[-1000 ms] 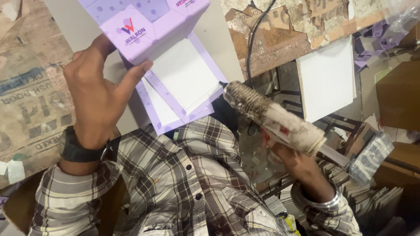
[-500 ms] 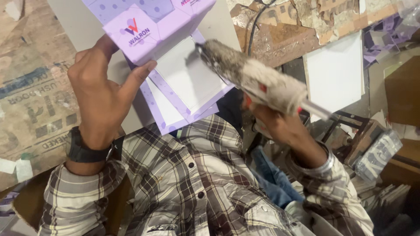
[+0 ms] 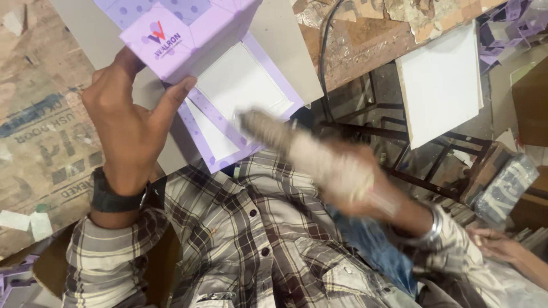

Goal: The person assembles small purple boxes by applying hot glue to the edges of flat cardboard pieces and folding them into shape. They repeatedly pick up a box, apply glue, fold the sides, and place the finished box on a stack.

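**Glue gun nozzle at the box's lower edge**

Over the grey board's [image 3: 285, 51] near edge, the left hand [image 3: 128, 125] pinches a flap of the lilac box [image 3: 188, 34], thumb on one face and fingers curled behind, tilting its white inside panel [image 3: 240, 80] toward the person. The right hand [image 3: 371, 191], blurred, is wrapped fully round the grip of a crusted glue gun [image 3: 297, 148]. Its long axis runs from that hand up and leftward, the nozzle tip just beside the box's lilac lower border. The box lies up-left of the right hand, which is the nearer to that border. Another person's hand [image 3: 502, 245] shows at lower right, well apart.
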